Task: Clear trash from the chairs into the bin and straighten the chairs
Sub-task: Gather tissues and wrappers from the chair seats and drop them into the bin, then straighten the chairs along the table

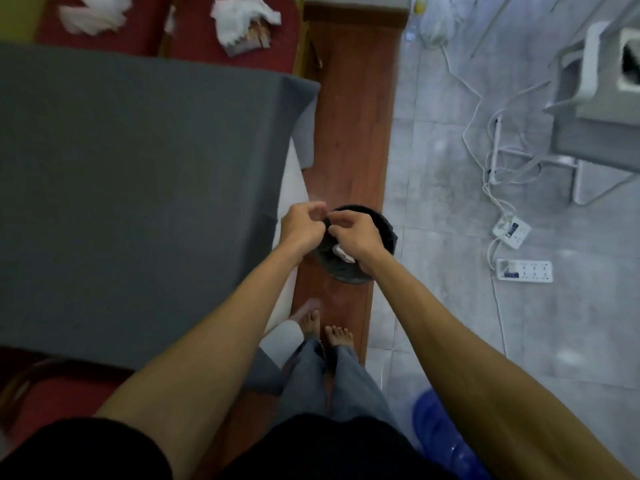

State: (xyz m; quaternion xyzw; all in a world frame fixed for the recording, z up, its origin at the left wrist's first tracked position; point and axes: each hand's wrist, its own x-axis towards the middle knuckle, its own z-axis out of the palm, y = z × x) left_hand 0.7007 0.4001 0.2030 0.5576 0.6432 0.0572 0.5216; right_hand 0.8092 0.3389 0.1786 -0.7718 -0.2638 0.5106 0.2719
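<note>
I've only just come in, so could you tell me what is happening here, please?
A person stands over a black bin on the floor beside a grey-covered table, with both hands above it. The left hand and right hand meet over the opening; something white lies inside. Whether either grip holds anything is unclear. White tissues still lie on the red chair seats beyond the table.

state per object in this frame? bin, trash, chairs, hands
bin: upright on the wooden floor strip, dark liner, something white inside
left hand: over the bin's rim, fingers curled, nothing visibly held
right hand: over the bin's mouth, fingers curled, nothing visibly held
tissue pile: still on a red chair seat
tissue and wrapper pile: still on a red chair seat
near red chair: no trash on the part showing
</note>
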